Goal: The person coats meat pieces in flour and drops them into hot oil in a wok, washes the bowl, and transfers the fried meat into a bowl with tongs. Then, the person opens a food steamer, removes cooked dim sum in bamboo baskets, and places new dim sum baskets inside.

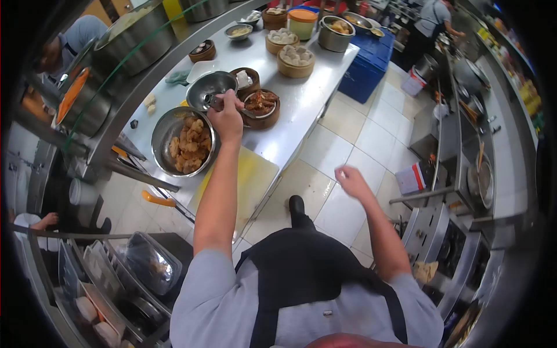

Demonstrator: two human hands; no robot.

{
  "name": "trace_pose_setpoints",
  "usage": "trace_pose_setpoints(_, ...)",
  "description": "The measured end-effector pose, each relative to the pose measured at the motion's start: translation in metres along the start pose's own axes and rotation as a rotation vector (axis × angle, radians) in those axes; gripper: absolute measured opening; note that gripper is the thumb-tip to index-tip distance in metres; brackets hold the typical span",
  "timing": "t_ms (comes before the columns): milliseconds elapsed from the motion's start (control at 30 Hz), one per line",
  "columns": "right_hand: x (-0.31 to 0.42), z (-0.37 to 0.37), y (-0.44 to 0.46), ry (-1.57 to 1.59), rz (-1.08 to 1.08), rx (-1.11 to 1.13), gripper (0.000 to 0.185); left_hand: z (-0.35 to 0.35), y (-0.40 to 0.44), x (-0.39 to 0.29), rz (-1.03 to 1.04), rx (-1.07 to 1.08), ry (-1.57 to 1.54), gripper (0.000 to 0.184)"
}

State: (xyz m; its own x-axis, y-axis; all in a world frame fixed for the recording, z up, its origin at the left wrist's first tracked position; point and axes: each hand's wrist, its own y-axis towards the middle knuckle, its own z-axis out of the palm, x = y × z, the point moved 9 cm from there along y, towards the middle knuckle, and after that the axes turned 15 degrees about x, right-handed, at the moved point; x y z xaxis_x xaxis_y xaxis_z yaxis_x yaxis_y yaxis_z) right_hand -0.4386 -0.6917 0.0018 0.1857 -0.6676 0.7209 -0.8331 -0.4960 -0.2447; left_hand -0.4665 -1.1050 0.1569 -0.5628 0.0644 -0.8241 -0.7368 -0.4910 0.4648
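Observation:
My left hand (pixel 226 119) is closed around a metal utensil (pixel 216 103), its kind largely hidden by the fingers. Beneath it, a small steel bowl (pixel 201 88) sits on the steel table, beside a larger steel bowl (pixel 191 145) holding browned, battered-looking pieces. Just right of the hand, a round steamer basket (pixel 264 119) contains reddish-brown food pieces. Behind that is another steamer (pixel 248 81) with something white in it. Over the tiled floor hangs my right hand (pixel 354 182), slightly blurred, its fingers loosely bent and nothing visible in them.
A yellowish cutting board (pixel 249 174) lies at the table's near edge. Dumpling-filled steamers (pixel 296 61) and a steel pot (pixel 336 33) stand farther back. A blue cooler (pixel 365 64) adjoins the table. Stoves (pixel 441 243) line the right side. Other people work at left and far right.

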Motion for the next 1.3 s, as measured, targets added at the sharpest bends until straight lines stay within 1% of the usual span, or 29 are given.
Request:
trace_pose_setpoints(67,0.034,-0.043,0.074,0.008,-0.104,-0.008,0.026,0.009,0.012,0.017,-0.010,0.017,0.084,0.031)
trace_pose_setpoints(100,0.049,-0.060,0.111,-0.040,-0.109,0.016,0.026,0.009,0.019,0.027,-0.007,-0.005,0.106,0.031)
trace_pose_setpoints(133,0.061,-0.074,0.148,-0.084,-0.111,0.041,0.027,0.011,0.023,0.038,-0.028,0.019,0.130,0.030)
trace_pose_setpoints(167,0.075,-0.084,0.184,-0.062,-0.219,0.034,0.027,0.013,0.023,0.048,-0.060,0.044,0.156,0.030)
trace_pose_setpoints(233,0.098,-0.097,0.253,-0.009,-0.399,0.024,0.028,0.017,0.022,0.057,-0.099,0.016,0.172,0.030)
trace_pose_setpoints(267,0.106,-0.099,0.287,-0.016,-0.359,0.037,0.029,0.019,0.024,0.060,-0.113,0.004,0.166,0.030)
trace_pose_setpoints(300,0.113,-0.100,0.317,-0.080,-0.408,-0.040,0.029,0.020,0.026,0.064,-0.127,-0.007,0.157,0.029)
trace_pose_setpoints(333,0.117,-0.091,0.353,0.093,-0.308,0.128,0.031,0.020,0.029,0.068,-0.137,-0.005,0.155,0.027)
trace_pose_setpoints(433,0.138,-0.062,0.436,0.123,-0.363,0.171,0.031,0.021,0.039,0.065,-0.128,-0.043,0.110,0.025)
trace_pose_setpoints(500,0.144,-0.035,0.466,0.260,-0.254,0.273,0.038,0.018,0.041,0.071,-0.159,-0.047,0.102,0.025)
trace_pose_setpoints(533,0.151,-0.023,0.473,0.269,-0.251,0.300,0.038,0.018,0.041,0.075,-0.176,-0.030,0.072,0.025)
trace_pose_setpoints(600,0.145,-0.006,0.486,0.379,-0.074,0.287,0.048,0.014,0.035,0.086,-0.217,-0.047,0.127,0.024)
trace_pose_setpoints(633,0.149,0.000,0.489,0.382,-0.074,0.303,0.048,0.013,0.033,0.091,-0.241,-0.045,0.165,0.024)
trace_pose_setpoints(700,0.146,0.022,0.501,0.477,-0.008,0.380,0.056,0.014,0.033,0.093,-0.210,-0.055,0.122,0.023)
trace_pose_setpoints(733,0.146,0.023,0.503,0.468,-0.034,0.336,0.049,0.013,0.032,0.096,-0.215,-0.083,0.080,0.023)
trace_pose_setpoints(767,0.148,0.022,0.507,0.467,-0.041,0.345,0.049,0.012,0.032,0.097,-0.216,-0.113,0.039,0.024)
trace_pose_setpoints(833,0.162,0.023,0.511,0.329,-0.150,0.449,0.041,0.015,0.034,0.098,-0.241,-0.123,0.096,0.025)
trace_pose_setpoints(867,0.165,0.019,0.514,0.318,-0.143,0.388,0.032,0.015,0.035,0.098,-0.272,-0.124,0.142,0.026)
trace_pose_setpoints(900,0.169,0.016,0.517,0.320,-0.156,0.392,0.032,0.014,0.037,0.096,-0.262,-0.128,0.151,0.026)
trace_pose_setpoints(967,0.174,-0.007,0.519,0.351,-0.191,0.269,0.033,0.015,0.040,0.097,-0.277,-0.126,0.157,0.027)
trace_pose_setpoints(1000,0.173,-0.014,0.518,0.464,-0.157,0.272,0.035,0.014,0.040,0.097,-0.284,-0.154,0.165,0.027)
trace_pose_setpoints(1100,0.183,-0.061,0.498,0.433,-0.176,0.183,0.036,0.021,0.041,0.092,-0.312,-0.124,0.135,0.026)
trace_pose_setpoints(1167,0.178,-0.090,0.472,0.402,-0.148,0.131,0.036,0.028,0.039,0.082,-0.310,-0.054,0.105,0.027)
trace_pose_setpoints(1233,0.167,-0.116,0.434,0.384,-0.195,0.051,0.038,0.035,0.031,0.071,-0.320,-0.023,0.063,0.027)
trace_pose_setpoints(1267,0.162,-0.131,0.409,0.347,-0.195,-0.001,0.035,0.039,0.029,0.063,-0.311,0.022,0.036,0.027)
trace_pose_setpoints(1300,0.154,-0.145,0.377,0.340,-0.187,-0.052,0.035,0.043,0.023,0.055,-0.342,0.077,0.045,0.025)
